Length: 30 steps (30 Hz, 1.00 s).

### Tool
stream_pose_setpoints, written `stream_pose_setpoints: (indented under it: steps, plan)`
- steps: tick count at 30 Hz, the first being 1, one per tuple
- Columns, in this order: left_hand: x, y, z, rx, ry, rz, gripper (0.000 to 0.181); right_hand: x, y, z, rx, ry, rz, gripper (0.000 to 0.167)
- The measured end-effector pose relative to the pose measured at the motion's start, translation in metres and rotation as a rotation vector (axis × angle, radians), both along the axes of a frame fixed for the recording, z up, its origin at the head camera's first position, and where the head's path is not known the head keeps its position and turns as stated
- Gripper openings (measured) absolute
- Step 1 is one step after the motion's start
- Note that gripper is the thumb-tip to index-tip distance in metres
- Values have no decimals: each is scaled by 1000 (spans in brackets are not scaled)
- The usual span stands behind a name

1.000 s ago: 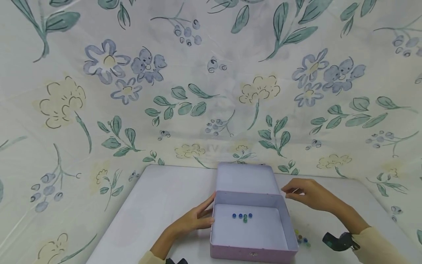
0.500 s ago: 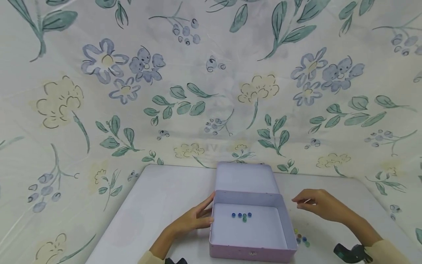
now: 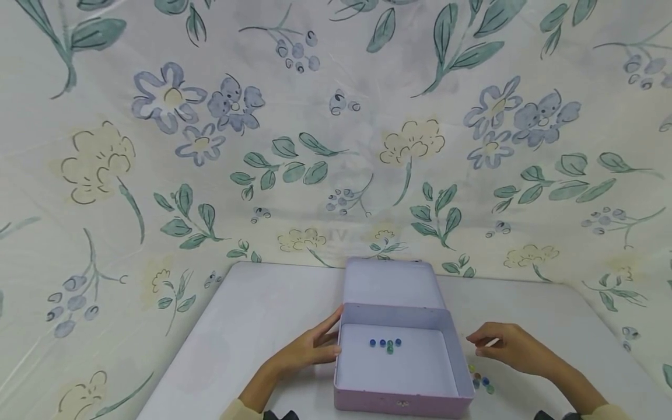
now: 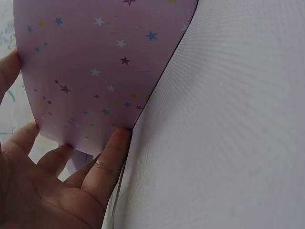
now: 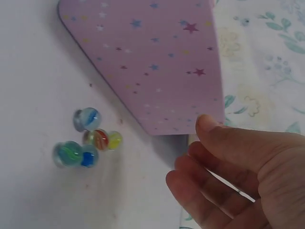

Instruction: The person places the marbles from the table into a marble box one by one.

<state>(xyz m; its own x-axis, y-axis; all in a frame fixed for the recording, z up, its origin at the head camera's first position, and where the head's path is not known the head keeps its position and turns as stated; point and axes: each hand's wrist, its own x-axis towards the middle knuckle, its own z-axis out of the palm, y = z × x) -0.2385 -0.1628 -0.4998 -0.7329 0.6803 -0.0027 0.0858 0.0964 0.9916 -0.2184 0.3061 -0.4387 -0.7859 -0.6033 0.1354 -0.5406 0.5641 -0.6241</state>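
A purple-pink box point(image 3: 404, 402) stands with its lid point(image 3: 391, 283) tipped back. On its pale floor lie several blue and green marbles point(image 3: 390, 350). My left hand point(image 3: 304, 352) rests against the box's left side, fingertips touching the star-printed wall point(image 4: 95, 71) in the left wrist view. My right hand point(image 3: 517, 350) hovers right of the box, fingers loosely bent and holding nothing. Below it, beside the box, is a loose cluster of marbles; the right wrist view shows a green one point(image 5: 70, 153), a red one point(image 5: 99, 139), a yellow one point(image 5: 114, 140) and blue ones point(image 5: 89, 157).
The white tabletop point(image 3: 252, 309) extends on both sides of the box. Behind it hangs a flower-patterned cloth point(image 3: 336, 146), close behind the raised lid.
My right hand has moved from beside the box's back right corner toward the right and nearer the marbles outside. The left hand, the box and the marbles inside stay in place.
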Motion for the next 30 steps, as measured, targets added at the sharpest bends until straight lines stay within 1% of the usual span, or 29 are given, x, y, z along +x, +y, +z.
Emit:
stream_pose_setpoints:
  steps: [6,11,17,21,26,30]
  plan:
    - [0,0,0,-11,8,-3,87,2,0,-15,-7,-80,-25,27]
    - [0,1,2,-17,9,9,86,3,2,-26,2,-131,-50,23]
    - [1,0,3,-21,16,18,86,4,6,-42,-30,-151,-67,22]
    - [1,0,2,-24,3,21,85,4,7,-50,-47,-170,-84,22]
    - [1,0,1,-21,-4,21,85,4,4,-54,-48,-165,-84,22]
    - [1,0,1,-18,-12,21,85,5,2,-55,-47,-130,-80,20]
